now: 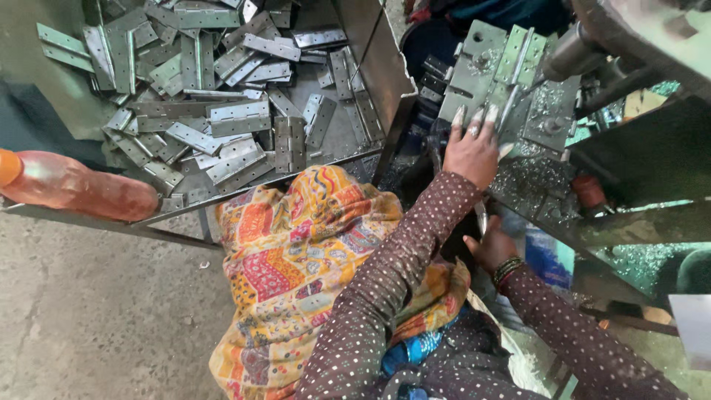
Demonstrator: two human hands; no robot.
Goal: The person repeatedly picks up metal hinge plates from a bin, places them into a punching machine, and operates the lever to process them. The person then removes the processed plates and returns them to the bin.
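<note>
Steel: grey hinges (237, 118) are lying heaped in the tray (389, 74) at my left, kept loose and near so the pile is within reach.
Left hand: my left hand (472, 152) is reaching up to the fixture plate (474, 74), fingers (459, 117) spread flat and open, pressing on a hinge (518, 59) that is sitting upright on the plate; I am closing on nothing, only steadying it against the metal.
Right hand: my right hand (490, 248) is waiting lower, close to my body, curled around a thin metal piece (481, 218); how firmly I am gripping it I cannot tell.
Machine: the arm (592, 44) of the press is hanging just right of the plate, so I am keeping my fingers on the plate's near side.
Shavings: bright chips (533, 178) are lying scattered on the bed under the plate.
Lap: patterned cloth (296, 259) is covering my knees.
Bottle: an orange bottle (74, 189) is lying on the tray's frame, well apart.
</note>
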